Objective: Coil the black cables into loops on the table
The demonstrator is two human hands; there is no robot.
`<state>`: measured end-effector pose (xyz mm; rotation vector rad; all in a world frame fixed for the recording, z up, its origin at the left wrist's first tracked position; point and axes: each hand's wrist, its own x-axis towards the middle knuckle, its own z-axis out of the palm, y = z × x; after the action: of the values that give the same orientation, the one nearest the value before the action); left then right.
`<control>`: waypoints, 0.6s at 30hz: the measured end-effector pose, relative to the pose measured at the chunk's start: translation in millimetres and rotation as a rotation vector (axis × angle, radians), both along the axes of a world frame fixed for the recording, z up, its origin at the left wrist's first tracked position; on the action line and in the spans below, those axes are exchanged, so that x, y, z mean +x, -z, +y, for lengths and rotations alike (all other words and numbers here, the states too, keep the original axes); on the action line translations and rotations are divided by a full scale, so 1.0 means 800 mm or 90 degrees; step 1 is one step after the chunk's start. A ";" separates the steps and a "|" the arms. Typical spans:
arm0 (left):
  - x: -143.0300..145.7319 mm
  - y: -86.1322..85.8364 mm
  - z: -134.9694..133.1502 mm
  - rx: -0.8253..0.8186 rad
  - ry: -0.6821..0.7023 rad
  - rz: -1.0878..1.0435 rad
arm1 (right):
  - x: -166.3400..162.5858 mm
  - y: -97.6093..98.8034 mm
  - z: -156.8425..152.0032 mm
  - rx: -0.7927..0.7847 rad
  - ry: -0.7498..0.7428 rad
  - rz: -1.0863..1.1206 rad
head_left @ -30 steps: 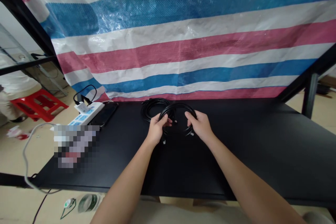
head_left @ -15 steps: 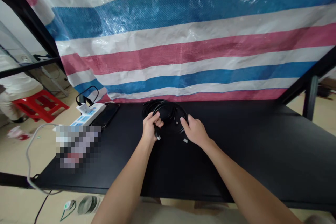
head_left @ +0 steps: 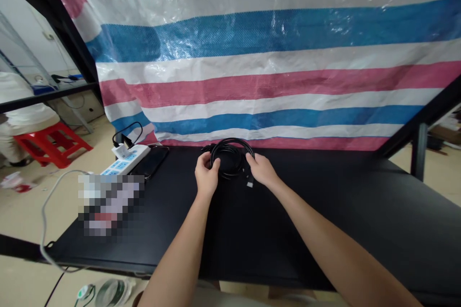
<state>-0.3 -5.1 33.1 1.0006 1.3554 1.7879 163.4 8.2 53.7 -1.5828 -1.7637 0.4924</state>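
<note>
A coil of black cable [head_left: 230, 158] lies at the far side of the black table [head_left: 324, 230], close to the striped tarp. My left hand [head_left: 205, 175] grips the coil's left side with curled fingers. My right hand [head_left: 261, 170] holds the coil's right side, fingers closed over the strands. A small light connector end [head_left: 249, 183] sticks out just under my right hand. Whether this is one coil or two stacked coils is unclear.
A white power strip [head_left: 124, 160] with a black plug and a dark phone [head_left: 151, 163] lie at the table's far left. A blurred patch sits on the left edge. A red stool [head_left: 50, 141] and a seated person are off to the left. Striped tarp [head_left: 273, 67] hangs behind.
Both hands carried the nearer coil away from me and to the left, onto the coil lying at the back. The coils now sit together against the tarp, hands still on them.
</note>
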 end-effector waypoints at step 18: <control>-0.016 0.007 -0.003 -0.296 -0.088 0.554 | -0.051 -0.001 0.031 0.066 0.059 -0.331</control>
<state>-12.7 -7.1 27.8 1.5032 2.2663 1.0200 122.9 33.3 54.2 -1.8165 -2.0338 -0.0691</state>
